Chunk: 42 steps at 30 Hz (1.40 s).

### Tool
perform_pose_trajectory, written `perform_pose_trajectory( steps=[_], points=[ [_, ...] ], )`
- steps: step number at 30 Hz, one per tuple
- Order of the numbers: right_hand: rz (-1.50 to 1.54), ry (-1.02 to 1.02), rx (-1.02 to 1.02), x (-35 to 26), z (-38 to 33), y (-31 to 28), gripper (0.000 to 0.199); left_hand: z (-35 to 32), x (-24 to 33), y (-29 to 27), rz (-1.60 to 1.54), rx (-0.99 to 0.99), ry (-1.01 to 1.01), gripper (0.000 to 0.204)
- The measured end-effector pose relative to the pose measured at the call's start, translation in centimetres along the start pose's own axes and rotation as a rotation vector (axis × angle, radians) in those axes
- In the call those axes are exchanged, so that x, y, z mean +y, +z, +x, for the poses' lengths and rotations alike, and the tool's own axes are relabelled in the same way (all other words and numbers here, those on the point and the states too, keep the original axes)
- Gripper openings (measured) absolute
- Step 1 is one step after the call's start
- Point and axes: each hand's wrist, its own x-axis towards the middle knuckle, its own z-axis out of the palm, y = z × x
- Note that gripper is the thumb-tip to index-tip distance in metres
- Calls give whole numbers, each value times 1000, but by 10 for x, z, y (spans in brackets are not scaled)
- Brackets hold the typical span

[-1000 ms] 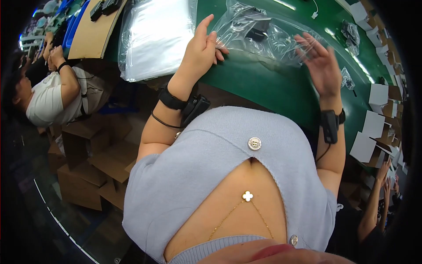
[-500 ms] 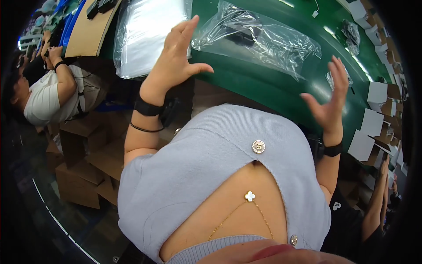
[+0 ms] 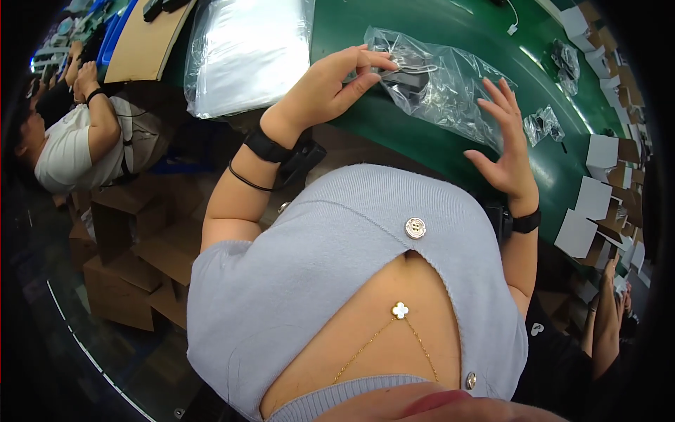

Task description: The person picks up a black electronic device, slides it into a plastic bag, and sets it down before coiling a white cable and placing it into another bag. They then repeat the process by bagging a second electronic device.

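A clear plastic bag (image 3: 450,91) lies on the green table with a dark, boxy object (image 3: 409,79) inside; a pale cord or loop shows across that object. My left hand (image 3: 336,84) is at the bag's left end, its fingers and thumb bent in on the film. My right hand (image 3: 508,144) hovers by the bag's right end, fingers and thumb spread, gripping nothing. I cannot tell whether its fingertips touch the film.
Left of the bag lies a stack of clear plastic bags (image 3: 249,56). Two small bagged items (image 3: 543,126) (image 3: 565,67) and a white cable connector (image 3: 512,29) rest farther right. White open boxes (image 3: 594,197) line the right edge. A co-worker (image 3: 77,148) sits at left, near cardboard boxes (image 3: 119,288).
My left hand has moved right and closed on the bag's left end, which is now folded in toward the dark object. My right hand has shifted slightly left, toward the bag.
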Motion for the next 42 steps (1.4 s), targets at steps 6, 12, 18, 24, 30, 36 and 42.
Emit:
perform_pose_trajectory(
  steps=[6, 12, 18, 24, 30, 36, 42],
  points=[
    [-35, 62, 35, 40, -33, -6, 29, -12, -8, -9, 133, -54, 24, 11],
    [-142, 48, 93, 0, -22, -4, 28, -12, 6, 2, 245, 38, 131, 14],
    [-62, -108, 62, 9, -10, -11, 25, 9, 10, -6, 260, -86, 263, 13],
    [628, 197, 325, 22, -13, 22, 10, 4, 7, 27, 175, 115, -147, 13],
    [567, 715, 249, 52, 13, 33, 20, 14, 1, 42, 535, 284, -120, 22],
    [-106, 423, 212, 73, 46, 54, 20, 15, 2, 36, 581, 157, -261, 41],
    [-265, 265, 26, 69, 83, 82, 15, 27, -13, 34, -439, 183, -678, 56]
  ],
)
